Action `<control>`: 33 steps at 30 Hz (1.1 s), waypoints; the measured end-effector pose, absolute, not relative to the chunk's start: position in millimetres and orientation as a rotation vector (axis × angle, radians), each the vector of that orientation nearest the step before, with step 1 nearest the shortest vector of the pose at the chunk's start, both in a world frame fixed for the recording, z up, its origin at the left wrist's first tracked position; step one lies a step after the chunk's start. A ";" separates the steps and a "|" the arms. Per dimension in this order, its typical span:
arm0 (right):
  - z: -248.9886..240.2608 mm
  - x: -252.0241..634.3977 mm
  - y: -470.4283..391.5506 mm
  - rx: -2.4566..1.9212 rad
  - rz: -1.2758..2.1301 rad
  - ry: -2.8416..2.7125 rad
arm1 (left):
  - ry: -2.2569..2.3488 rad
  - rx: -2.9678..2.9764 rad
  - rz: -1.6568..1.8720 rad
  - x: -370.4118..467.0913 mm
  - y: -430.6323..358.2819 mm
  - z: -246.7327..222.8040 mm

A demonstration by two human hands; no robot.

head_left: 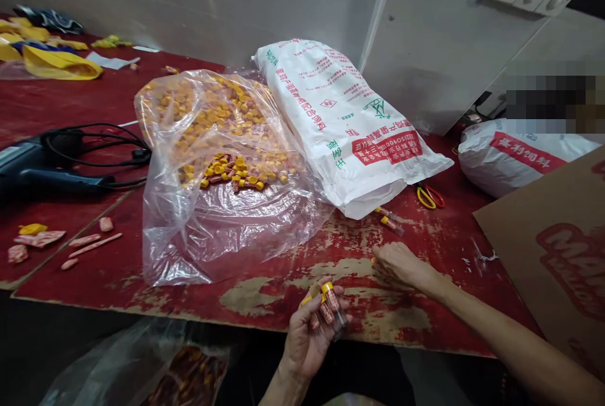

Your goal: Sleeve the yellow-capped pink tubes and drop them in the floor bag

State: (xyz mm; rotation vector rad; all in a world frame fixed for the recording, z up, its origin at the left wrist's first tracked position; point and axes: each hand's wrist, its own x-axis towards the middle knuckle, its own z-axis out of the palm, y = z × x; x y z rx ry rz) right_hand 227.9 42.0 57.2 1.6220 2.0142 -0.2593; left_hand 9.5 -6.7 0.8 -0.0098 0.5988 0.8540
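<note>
My left hand is closed around several small see-through tubes with yellow caps and red-and-white wrapping inside, held at the table's front edge. Over the worn red tabletop, my right hand has its fingers curled together. A speck of yellow shows at its fingertips; the rest of what it may hold is hidden. Just beyond it, two more yellow-capped tubes lie beside a white printed sack. Left of the sack spreads a large see-through plastic bag with many yellow-capped pieces in it.
Scissors lie right of the sack. A cardboard box and another white sack stand at right. A dark heat gun-like tool with a cord and wrapper scraps are at left. Below the table hangs another bag.
</note>
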 end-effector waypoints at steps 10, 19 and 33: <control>53.5 237.3 42.0 1.722 -0.401 2.046 | 0.663 -0.077 0.823 22.5 4.0 4.9; 48.2 205.2 19.5 1.994 -0.717 2.466 | 0.658 -0.031 0.916 1.0 -15.6 4.1; 15.8 81.0 -17.9 1.647 -0.640 3.401 | 0.872 -0.040 1.211 -97.7 -47.9 -6.6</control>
